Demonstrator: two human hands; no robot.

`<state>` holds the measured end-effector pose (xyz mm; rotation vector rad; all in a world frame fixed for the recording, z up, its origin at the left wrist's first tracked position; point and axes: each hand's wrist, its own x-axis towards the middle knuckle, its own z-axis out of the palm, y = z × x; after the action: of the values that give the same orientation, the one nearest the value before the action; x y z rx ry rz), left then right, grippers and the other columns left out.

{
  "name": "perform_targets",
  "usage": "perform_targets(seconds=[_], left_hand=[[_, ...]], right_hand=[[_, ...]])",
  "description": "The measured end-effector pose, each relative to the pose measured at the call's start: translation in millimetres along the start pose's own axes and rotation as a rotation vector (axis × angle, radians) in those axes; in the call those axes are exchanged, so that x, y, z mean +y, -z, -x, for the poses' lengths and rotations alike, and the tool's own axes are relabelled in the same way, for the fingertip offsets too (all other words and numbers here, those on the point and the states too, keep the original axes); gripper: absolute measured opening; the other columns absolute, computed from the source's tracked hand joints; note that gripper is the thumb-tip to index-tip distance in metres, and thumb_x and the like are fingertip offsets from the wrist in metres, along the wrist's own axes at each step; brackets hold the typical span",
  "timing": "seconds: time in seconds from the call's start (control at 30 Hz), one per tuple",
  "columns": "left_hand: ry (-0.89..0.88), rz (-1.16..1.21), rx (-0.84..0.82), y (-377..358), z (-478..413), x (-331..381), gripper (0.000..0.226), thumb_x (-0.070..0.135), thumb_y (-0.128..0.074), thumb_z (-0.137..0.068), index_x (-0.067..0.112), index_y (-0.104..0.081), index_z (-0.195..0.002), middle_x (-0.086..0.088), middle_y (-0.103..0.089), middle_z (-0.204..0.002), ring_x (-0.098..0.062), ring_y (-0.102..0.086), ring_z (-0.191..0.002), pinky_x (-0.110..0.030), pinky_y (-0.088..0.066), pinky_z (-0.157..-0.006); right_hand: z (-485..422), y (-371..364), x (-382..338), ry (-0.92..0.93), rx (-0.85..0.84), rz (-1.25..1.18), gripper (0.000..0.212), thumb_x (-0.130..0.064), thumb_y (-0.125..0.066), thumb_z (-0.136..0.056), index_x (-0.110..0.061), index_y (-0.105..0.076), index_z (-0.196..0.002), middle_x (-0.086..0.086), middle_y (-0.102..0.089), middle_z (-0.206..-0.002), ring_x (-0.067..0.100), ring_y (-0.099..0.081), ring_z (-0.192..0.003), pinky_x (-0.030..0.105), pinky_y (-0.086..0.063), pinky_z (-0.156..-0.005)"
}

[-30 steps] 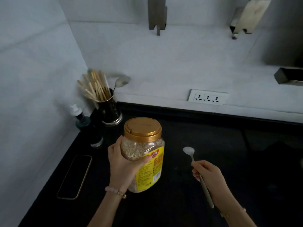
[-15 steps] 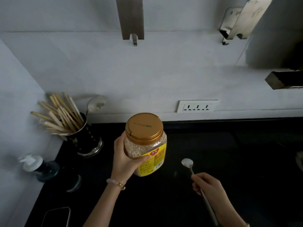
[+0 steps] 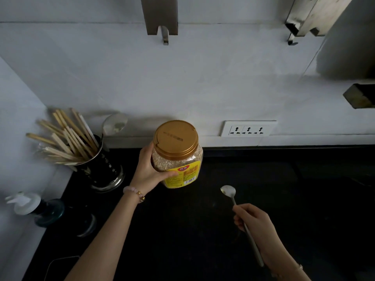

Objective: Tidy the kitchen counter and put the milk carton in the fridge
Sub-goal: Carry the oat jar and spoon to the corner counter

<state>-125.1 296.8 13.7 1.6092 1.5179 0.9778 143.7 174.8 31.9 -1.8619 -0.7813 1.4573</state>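
Note:
My left hand (image 3: 149, 171) grips a clear plastic jar (image 3: 178, 159) of pale grain with a gold lid and a yellow label. The jar is close to the back wall, at or just above the black counter (image 3: 203, 230). My right hand (image 3: 255, 222) is closed around the handle of a metal spoon (image 3: 228, 192), whose bowl points away from me over the counter, right of the jar. No milk carton or fridge is in view.
A metal holder (image 3: 103, 171) full of wooden chopsticks, with a ladle in it, stands in the left corner. A pump bottle (image 3: 34, 205) sits in front of it. A phone (image 3: 60, 264) lies at the lower left. A wall socket (image 3: 248, 129) is behind; hooks hang above.
My left hand has carried the jar away from me toward the back wall. The view has tilted up and swung left to right, so the phone is nearly out of frame.

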Motion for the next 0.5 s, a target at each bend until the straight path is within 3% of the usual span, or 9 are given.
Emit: perform_targets(seconds=[0.27,0.5], left_hand=[[0.061,0.076,0.046,-6.1,17.5,3.2,0.100,0.033,-0.082,-0.061,0.032,-0.022,-0.141,0.003,-0.034,-0.144,-0.013,-0.033,-0.133,-0.037,-0.036,-0.105],[0.182,-0.178,0.114,7.6,112.9,-24.8,0.061,0.028,-0.064,-0.082,0.021,-0.036,-0.135,0.000,-0.040,-0.140,-0.014,-0.040,-0.128,-0.025,-0.036,-0.099]], right_hand=[[4.7,-0.1,5.3,-0.041,-0.007,-0.029,0.015,-0.020,-0.057,-0.089,-0.009,-0.068,-0.089,0.010,-0.066,-0.082,0.019,-0.062,-0.077,0.031,-0.051,-0.074],[19.8,-11.7,-1.5,-0.016,-0.077,-0.025,0.017,-0.020,-0.055,-0.090,-0.010,-0.068,-0.092,0.008,-0.066,-0.083,0.017,-0.061,-0.076,0.028,-0.051,-0.071]])
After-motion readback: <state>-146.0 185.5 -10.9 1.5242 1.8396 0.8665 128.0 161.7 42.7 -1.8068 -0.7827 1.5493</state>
